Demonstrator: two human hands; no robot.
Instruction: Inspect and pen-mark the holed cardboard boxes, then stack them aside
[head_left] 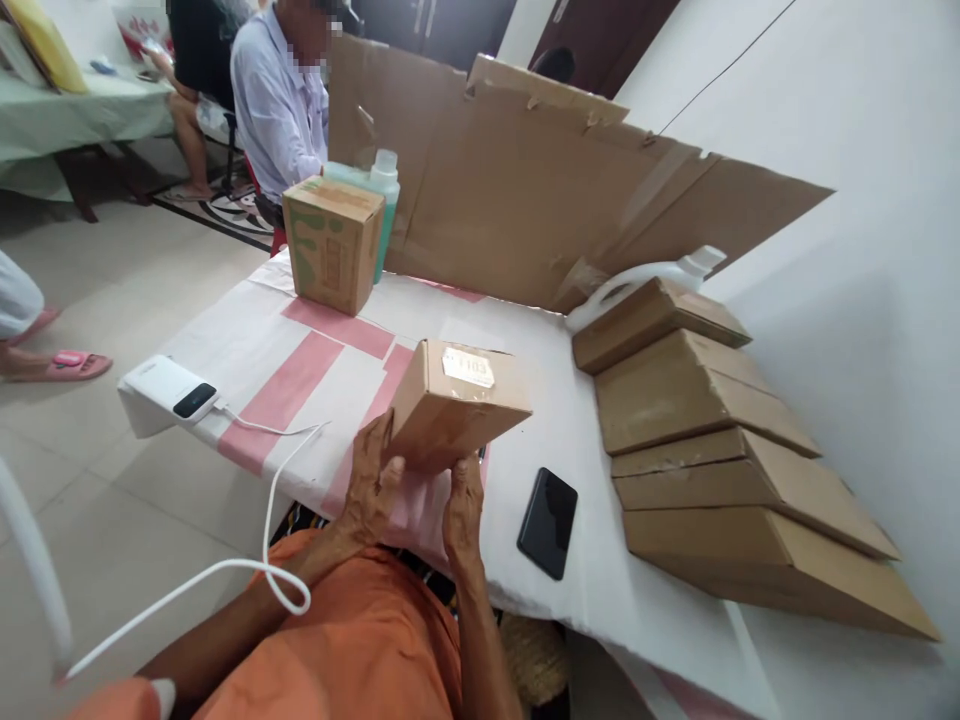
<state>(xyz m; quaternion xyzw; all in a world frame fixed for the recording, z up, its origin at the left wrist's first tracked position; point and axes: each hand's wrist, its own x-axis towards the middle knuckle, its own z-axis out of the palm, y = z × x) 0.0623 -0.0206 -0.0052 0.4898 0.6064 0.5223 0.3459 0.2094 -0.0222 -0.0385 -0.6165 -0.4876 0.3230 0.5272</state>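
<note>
A small brown cardboard box [457, 410] with a white printed label [468, 367] on its upper face is held tilted between both hands, over the near part of the table. My left hand [371, 485] grips its left side, fingers along the edge. My right hand [463, 505] supports it from below on the right, its fingertips hidden behind the box. To the right of my right hand a black smartphone [548, 523] lies flat on the table.
On the white-and-pink tablecloth [285, 385] are a power bank [166, 388] with a white cable, a printed carton [334, 245] and a green bottle [385, 215]. Cardboard boxes [697, 470] and a white jug [645, 280] line the right. A cardboard screen [510, 180] stands behind; a person [274, 100] sits beyond.
</note>
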